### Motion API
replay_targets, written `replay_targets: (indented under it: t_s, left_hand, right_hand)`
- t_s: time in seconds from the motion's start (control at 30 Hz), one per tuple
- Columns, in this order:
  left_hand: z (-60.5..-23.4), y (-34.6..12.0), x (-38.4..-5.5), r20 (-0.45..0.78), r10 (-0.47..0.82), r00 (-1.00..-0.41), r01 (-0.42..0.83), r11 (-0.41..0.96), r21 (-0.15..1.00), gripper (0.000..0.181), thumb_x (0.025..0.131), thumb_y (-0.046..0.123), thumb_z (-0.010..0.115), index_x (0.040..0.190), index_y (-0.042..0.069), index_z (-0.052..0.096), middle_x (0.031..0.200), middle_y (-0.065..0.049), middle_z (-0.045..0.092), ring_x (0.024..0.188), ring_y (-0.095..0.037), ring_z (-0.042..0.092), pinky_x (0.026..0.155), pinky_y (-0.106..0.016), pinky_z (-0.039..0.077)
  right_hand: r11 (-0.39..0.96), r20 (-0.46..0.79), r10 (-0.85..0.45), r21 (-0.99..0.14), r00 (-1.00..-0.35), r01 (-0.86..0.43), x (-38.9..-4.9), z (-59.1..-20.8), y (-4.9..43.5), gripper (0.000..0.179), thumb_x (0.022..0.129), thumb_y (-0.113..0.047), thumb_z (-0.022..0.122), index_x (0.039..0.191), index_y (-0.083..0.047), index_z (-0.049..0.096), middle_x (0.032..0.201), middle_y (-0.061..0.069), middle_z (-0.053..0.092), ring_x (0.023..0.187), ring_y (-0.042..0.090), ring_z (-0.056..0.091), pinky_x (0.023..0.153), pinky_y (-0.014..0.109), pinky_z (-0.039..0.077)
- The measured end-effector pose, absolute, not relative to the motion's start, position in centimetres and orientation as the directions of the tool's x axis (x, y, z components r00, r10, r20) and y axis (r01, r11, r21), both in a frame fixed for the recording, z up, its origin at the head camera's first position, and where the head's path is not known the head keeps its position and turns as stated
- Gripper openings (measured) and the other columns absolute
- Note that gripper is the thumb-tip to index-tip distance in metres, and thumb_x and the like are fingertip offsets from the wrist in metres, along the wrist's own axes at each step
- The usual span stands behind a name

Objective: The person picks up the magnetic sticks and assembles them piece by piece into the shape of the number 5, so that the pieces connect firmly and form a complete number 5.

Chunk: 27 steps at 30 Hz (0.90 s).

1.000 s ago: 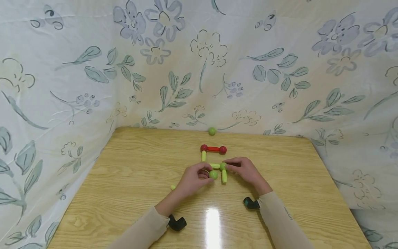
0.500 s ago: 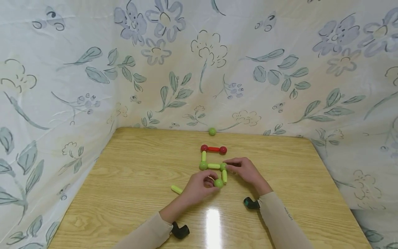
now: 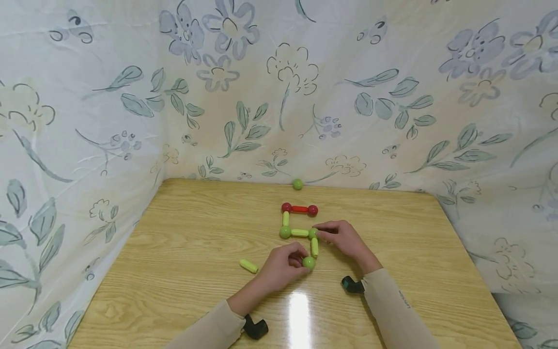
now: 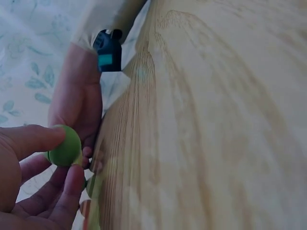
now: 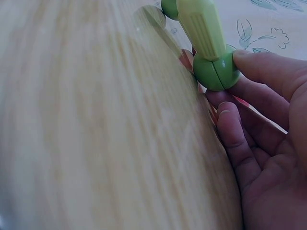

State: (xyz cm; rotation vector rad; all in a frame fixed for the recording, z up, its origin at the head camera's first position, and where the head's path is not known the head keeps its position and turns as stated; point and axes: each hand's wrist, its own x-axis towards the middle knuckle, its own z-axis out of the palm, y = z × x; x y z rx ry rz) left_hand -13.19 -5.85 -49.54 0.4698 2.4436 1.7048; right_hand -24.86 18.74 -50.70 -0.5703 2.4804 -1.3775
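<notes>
My left hand (image 3: 282, 265) pinches a green ball (image 3: 308, 263) between thumb and fingers. That ball is at the near end of a yellow-green rod (image 3: 315, 247); whether they touch I cannot tell. With thumb and fingertips, my right hand (image 3: 345, 240) holds another green ball (image 5: 216, 74), where this rod meets a second yellow-green rod (image 3: 300, 232). The second rod runs left to a green ball (image 3: 285, 231). From there a third rod (image 3: 286, 218) leads up to a dark red ball (image 3: 286, 207), joined by a red rod (image 3: 299, 209) to another red ball (image 3: 313, 210).
A loose yellow-green rod (image 3: 249, 266) lies left of my left hand. One green ball (image 3: 297, 184) sits at the far edge of the wooden table (image 3: 196, 218), against a floral cloth (image 3: 244, 121). Black wrist devices (image 3: 255, 328) show at both sleeves.
My left hand has moved toward me and slightly right with its green ball, to the near rod's end. The joined pieces and the loose rod have come into fuller view. My right hand stays put.
</notes>
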Motion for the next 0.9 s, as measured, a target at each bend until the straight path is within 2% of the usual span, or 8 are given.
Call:
replay_targets:
  t_s: [0.4,0.9]
  left_hand:
    - [-50.0,-5.6,-13.6,0.060,0.335,-0.940,0.182,0.346,0.921,0.024,0.090,0.000,0.087,0.104,0.014,0.073,0.099,0.008,0.072,0.088,-0.007,0.070,0.082,-0.026,0.059]
    - [-50.1,-5.1,-14.3,0.047,0.333,-0.942,0.197,0.436,0.878,0.027,0.088,0.005,0.092,0.100,0.016,0.070,0.091,0.009,0.069,0.081,-0.003,0.066,0.076,-0.024,0.057]
  right_hand:
    - [0.476,-0.022,-0.456,-0.851,-0.890,-0.223,-25.0,-50.8,18.8,0.030,0.103,-0.038,0.077,0.128,-0.022,0.082,0.120,-0.003,0.077,0.094,0.023,0.066,0.081,0.038,0.053]
    - [0.476,-0.014,-0.455,-0.849,-0.890,-0.230,-25.2,-51.0,18.8,0.029,0.103,-0.036,0.078,0.127,-0.021,0.082,0.120,-0.002,0.077,0.093,0.021,0.066,0.079,0.035,0.054]
